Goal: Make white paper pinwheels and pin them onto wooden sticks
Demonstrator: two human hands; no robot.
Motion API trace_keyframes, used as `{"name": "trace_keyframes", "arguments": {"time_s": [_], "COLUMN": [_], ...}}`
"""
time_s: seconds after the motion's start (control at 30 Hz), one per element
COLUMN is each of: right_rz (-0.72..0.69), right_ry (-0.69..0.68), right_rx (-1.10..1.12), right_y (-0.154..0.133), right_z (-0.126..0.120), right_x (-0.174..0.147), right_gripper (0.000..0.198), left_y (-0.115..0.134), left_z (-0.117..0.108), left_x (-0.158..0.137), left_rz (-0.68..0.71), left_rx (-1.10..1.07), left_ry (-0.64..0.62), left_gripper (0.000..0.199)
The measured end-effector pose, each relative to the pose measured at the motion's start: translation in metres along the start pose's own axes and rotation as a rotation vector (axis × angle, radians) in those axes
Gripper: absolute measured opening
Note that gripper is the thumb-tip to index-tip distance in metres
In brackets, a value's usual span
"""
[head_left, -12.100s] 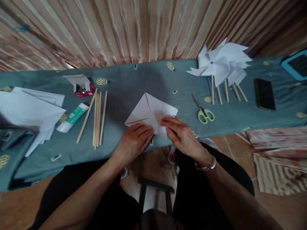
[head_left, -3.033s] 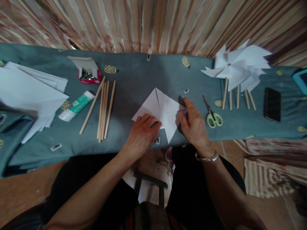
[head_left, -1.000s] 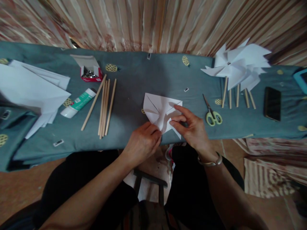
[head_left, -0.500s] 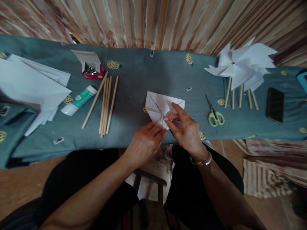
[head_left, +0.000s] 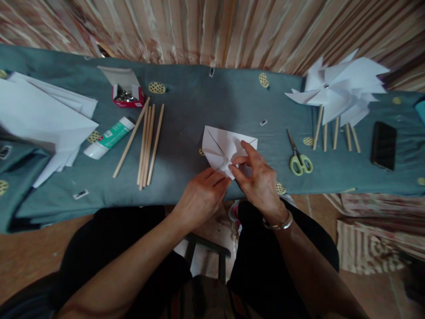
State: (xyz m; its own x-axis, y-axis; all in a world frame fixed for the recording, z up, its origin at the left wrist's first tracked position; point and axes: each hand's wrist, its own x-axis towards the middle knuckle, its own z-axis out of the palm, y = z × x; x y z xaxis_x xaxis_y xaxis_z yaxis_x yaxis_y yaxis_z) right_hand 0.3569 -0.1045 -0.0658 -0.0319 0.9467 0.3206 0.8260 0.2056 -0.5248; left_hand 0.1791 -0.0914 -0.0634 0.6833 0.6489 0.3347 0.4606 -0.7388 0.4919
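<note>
A white sheet of paper (head_left: 219, 141) with slits running in from its corners lies near the table's front edge, between my hands. My left hand (head_left: 204, 190) is closed on its near edge, the fingertips pinching the paper. With thumb and fingers, my right hand (head_left: 257, 177) grips a folded part of the same sheet close to its middle. One finger of that hand reaches over the sheet's right side. The exact fold under the fingertips is partly hidden.
Left are wooden sticks (head_left: 143, 150), a glue tube (head_left: 109, 138), a red box of metal fasteners (head_left: 128, 95) and a paper stack (head_left: 29, 106). Right are green-handled scissors (head_left: 300, 163), finished paper pinwheels (head_left: 338, 88) on sticks and a phone (head_left: 383, 146). A curtain (head_left: 206, 31) hangs behind.
Both hands keep almost the same hold on the paper, with only slight finger movement at its middle. The view has shifted a little.
</note>
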Motion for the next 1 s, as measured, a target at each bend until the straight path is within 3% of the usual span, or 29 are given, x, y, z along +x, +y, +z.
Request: {"name": "trace_keyframes", "arguments": {"time_s": [1.0], "right_rz": [-0.063], "right_ry": [-0.082], "right_rx": [-0.032], "right_y": [-0.0057], "right_z": [-0.0006], "right_x": [-0.0005], "right_gripper": [0.059], "left_y": [0.0005], "left_z": [-0.0003], "left_x": [0.0019], "left_rz": [-0.012], "left_rx": [-0.007], "left_ry": [-0.019], "left_gripper": [0.018]}}
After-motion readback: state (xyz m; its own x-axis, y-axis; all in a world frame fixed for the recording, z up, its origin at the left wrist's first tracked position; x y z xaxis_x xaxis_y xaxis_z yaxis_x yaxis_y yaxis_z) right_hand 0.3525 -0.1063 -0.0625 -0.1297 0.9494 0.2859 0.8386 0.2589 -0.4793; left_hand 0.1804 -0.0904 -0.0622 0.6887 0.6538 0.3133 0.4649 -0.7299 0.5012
